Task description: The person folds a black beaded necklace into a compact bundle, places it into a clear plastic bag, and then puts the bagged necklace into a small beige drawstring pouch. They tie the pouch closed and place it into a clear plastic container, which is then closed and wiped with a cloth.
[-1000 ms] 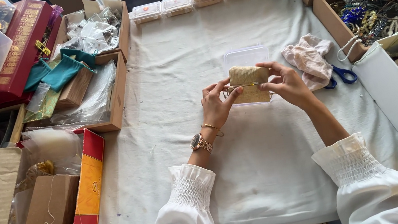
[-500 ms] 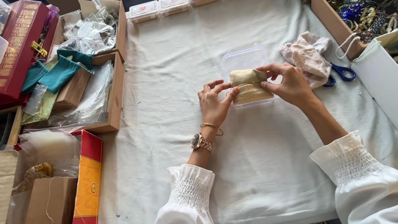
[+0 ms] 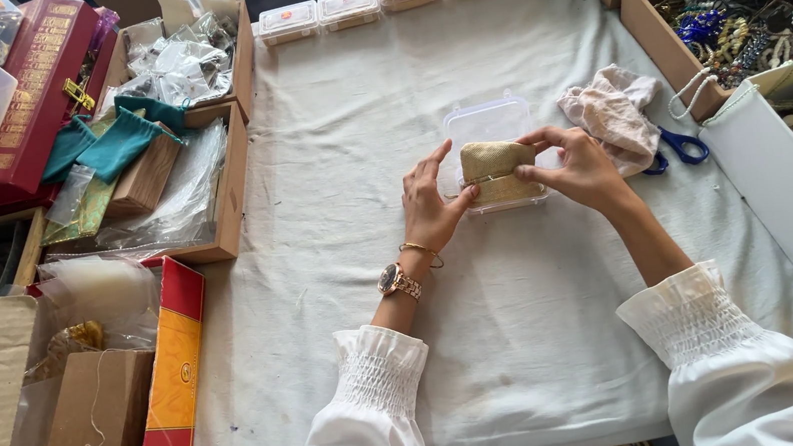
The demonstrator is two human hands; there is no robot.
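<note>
Both hands, left (image 3: 432, 210) and right (image 3: 579, 166), pinch the gold pouch (image 3: 497, 162) with closed fingertips, seating it in the open clear box (image 3: 487, 124); the lid stands open, closure outstanding

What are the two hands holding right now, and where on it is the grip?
Both hold the small tan fabric pouch over the open clear plastic box. The left hand pinches its left end, the right hand its right end.

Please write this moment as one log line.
left hand: holds gold pouch | right hand: holds pouch | under: open clear plastic box
</note>
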